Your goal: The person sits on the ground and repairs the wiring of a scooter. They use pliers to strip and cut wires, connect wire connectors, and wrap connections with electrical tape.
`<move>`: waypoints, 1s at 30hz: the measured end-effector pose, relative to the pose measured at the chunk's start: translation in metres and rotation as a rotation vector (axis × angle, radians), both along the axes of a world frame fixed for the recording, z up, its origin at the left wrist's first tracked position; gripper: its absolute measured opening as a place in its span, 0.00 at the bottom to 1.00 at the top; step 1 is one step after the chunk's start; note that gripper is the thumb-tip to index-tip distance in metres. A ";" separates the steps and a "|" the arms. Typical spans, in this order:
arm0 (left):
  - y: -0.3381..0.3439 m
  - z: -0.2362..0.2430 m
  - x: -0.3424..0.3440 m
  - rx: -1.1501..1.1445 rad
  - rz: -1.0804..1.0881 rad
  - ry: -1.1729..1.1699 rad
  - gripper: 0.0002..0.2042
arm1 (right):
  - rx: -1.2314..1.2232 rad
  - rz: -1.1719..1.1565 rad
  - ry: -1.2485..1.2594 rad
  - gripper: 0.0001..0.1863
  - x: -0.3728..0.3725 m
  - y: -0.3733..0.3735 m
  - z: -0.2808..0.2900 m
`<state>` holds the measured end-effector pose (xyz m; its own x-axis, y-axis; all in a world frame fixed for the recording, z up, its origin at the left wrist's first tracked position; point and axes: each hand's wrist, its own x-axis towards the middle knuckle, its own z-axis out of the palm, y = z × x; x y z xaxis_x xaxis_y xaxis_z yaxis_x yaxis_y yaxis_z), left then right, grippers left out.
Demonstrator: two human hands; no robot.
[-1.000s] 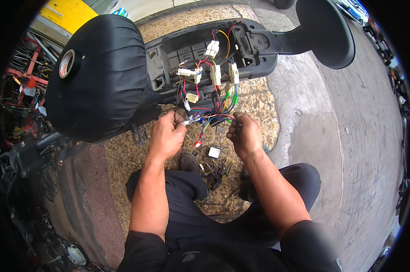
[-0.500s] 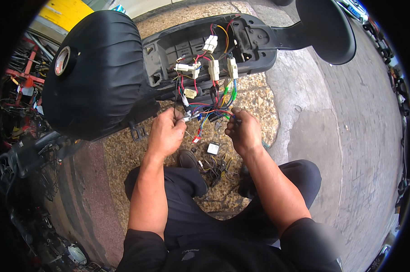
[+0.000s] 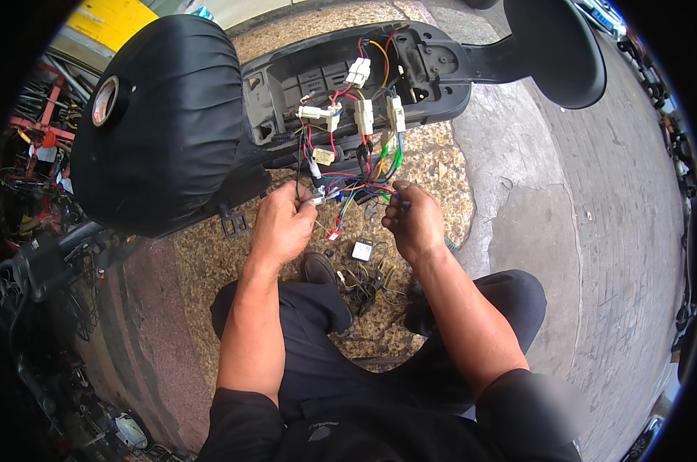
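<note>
My left hand pinches a small white plug connector at the left end of a bundle of coloured wires. My right hand is closed round the wires at the bundle's right side; its fingertips partly hide them. Between the hands hangs a red connector on several thin wires. Above them, white connectors lie along the edge of the black vehicle body with its hollow compartment, and green-sleeved wires run down to the bundle.
A black padded seat with a tape roll on it stands at the left. On the ground between my feet lie a white-labelled box and tangled dark cables. A black mudguard-like part juts out at upper right.
Both hands keep their grips in almost the same place. The white connector at my left fingertips has tilted slightly.
</note>
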<state>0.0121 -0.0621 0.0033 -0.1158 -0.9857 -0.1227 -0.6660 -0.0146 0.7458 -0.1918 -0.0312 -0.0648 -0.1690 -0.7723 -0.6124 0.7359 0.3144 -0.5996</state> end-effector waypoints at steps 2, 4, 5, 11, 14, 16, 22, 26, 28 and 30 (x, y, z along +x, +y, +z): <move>0.000 0.001 0.000 0.002 0.002 0.001 0.06 | -0.005 -0.008 0.000 0.14 0.000 0.000 0.000; 0.000 0.001 -0.001 -0.001 -0.002 0.003 0.06 | -0.004 -0.028 0.002 0.12 0.001 -0.001 0.000; 0.000 0.002 -0.001 -0.001 -0.002 0.001 0.06 | -0.019 -0.024 0.005 0.12 0.001 -0.001 0.000; 0.001 0.002 -0.002 0.012 -0.010 0.018 0.06 | -0.068 0.036 0.077 0.10 0.007 0.002 0.002; 0.001 0.002 -0.001 0.030 -0.010 0.037 0.06 | -0.081 0.082 0.096 0.11 0.008 0.002 0.002; 0.001 0.001 -0.002 0.017 -0.018 0.010 0.06 | -0.087 0.105 0.117 0.13 0.010 0.002 0.002; 0.000 -0.002 -0.005 0.069 -0.014 0.056 0.04 | -0.046 0.155 0.050 0.22 0.031 0.023 -0.001; 0.000 -0.003 -0.001 0.114 -0.004 0.264 0.02 | -0.134 0.430 0.198 0.17 0.053 0.049 0.000; 0.001 -0.004 0.001 0.172 -0.051 0.411 0.02 | -0.258 0.457 0.468 0.13 0.061 0.053 0.001; 0.002 -0.004 0.001 0.217 -0.100 0.565 0.01 | -0.470 0.350 0.695 0.10 0.062 0.051 0.003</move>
